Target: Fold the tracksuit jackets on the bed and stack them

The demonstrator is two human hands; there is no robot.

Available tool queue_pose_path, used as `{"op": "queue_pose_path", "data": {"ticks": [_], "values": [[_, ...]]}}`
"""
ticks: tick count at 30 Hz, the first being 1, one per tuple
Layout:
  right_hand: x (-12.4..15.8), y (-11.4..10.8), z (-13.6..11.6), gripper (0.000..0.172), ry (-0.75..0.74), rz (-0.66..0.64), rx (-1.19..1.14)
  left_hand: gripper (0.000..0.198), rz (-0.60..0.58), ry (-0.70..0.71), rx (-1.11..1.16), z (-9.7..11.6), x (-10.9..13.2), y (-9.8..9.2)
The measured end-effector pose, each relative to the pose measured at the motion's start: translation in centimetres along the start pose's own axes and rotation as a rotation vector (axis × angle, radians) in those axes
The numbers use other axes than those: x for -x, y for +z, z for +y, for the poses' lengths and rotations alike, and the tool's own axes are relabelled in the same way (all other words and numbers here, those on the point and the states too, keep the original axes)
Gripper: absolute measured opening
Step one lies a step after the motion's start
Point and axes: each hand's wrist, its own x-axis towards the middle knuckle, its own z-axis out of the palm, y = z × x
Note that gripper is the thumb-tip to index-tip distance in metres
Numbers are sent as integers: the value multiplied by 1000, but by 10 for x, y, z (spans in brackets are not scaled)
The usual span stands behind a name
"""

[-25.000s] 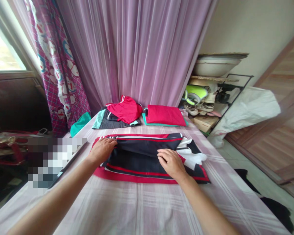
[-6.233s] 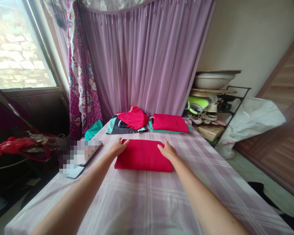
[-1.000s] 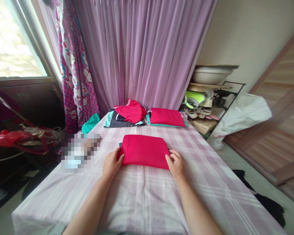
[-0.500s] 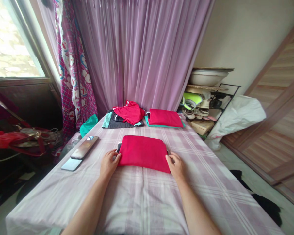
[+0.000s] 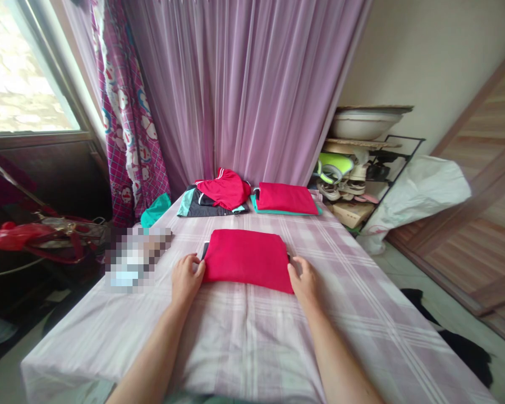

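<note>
Folded red garment (image 5: 248, 258) lies flat on the plaid cloth (image 5: 244, 348), centred before us, dark and white fabric peeping out at its left end and a dark sliver at its right. Our left hand (image 5: 187, 280) sits at its left end, thumb and fingers slightly apart, thumb touching the edge; our right hand (image 5: 306, 283) mirrors it at the near right corner, thumb against the red, fingers parted around the side. Grip loose on both. Compared with half a second ago, right thumb and forefinger have parted; against the earliest view, the garment has gone from spread out, black panels showing, to a compact red oblong. Beyond it, well apart: a rumpled red garment (image 5: 225, 189) on a dark-and-mint one (image 5: 206, 211), and just to their right a folded red piece (image 5: 287, 198) on teal cloth (image 5: 265, 211). Containers, right side: a white basin (image 5: 364, 124) on the rack board (image 5: 364, 145), topped by a flat cover (image 5: 379, 107), so we cannot tell its contents; shoes (image 5: 330, 192) and a cardboard box (image 5: 351, 214) below; a white sack (image 5: 429, 191) beside the rack, contents hidden.
</note>
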Motion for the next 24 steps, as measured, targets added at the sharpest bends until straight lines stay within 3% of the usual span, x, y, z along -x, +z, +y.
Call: {"op": "queue_pose_path", "data": {"ticks": [3,6,8,10,13,19,24], "values": [[0,-6,-16,43,-157,-10,-21,39,19,195,8,8,5,0],[5,-10,-34,50,-307,-188,16,53,-189,436,-33,17,11,3],[11,-10,-41,56,-348,-374,59,62,-323,504,-62,20,13,6],[14,-12,-42,65,-340,-517,92,69,-383,502,-75,21,14,7],[14,-16,-35,74,-311,-601,80,69,-419,461,-65,19,13,6],[12,-26,-23,60,-294,-586,-11,62,-487,389,28,10,11,0],[15,-30,-24,53,-281,-548,-11,59,-416,422,122,0,11,3]]}}
